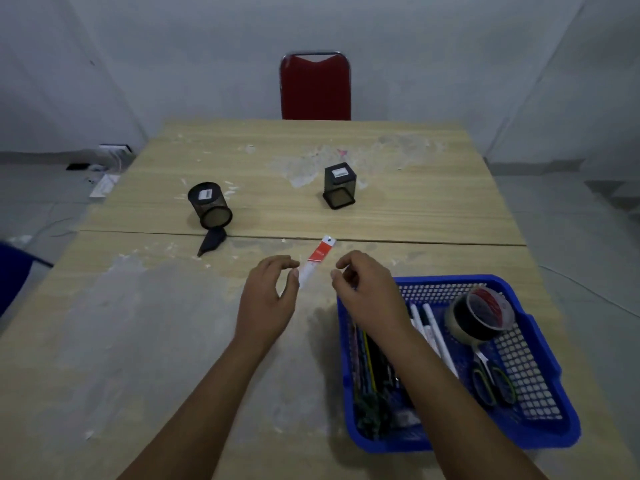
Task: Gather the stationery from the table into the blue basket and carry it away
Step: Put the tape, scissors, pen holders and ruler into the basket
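Observation:
A narrow red-and-white packet (318, 258) lies flat on the table, just past my hands. My left hand (268, 299) hovers at its near end with fingers curved, the thumb tip right beside the packet. My right hand (367, 292) hangs loosely curled over the far left corner of the blue basket (540, 344) and holds nothing. The basket, at the front right, holds white pens (434, 332), dark pencils (372, 362), a tape roll (479, 315) and scissors (493, 379).
A round black mesh pen holder (209, 206) lies on its side at mid-left, with a small black object (212, 242) just in front of it. A square black mesh holder (337, 187) lies tipped further right. A red chair (315, 86) stands behind the table.

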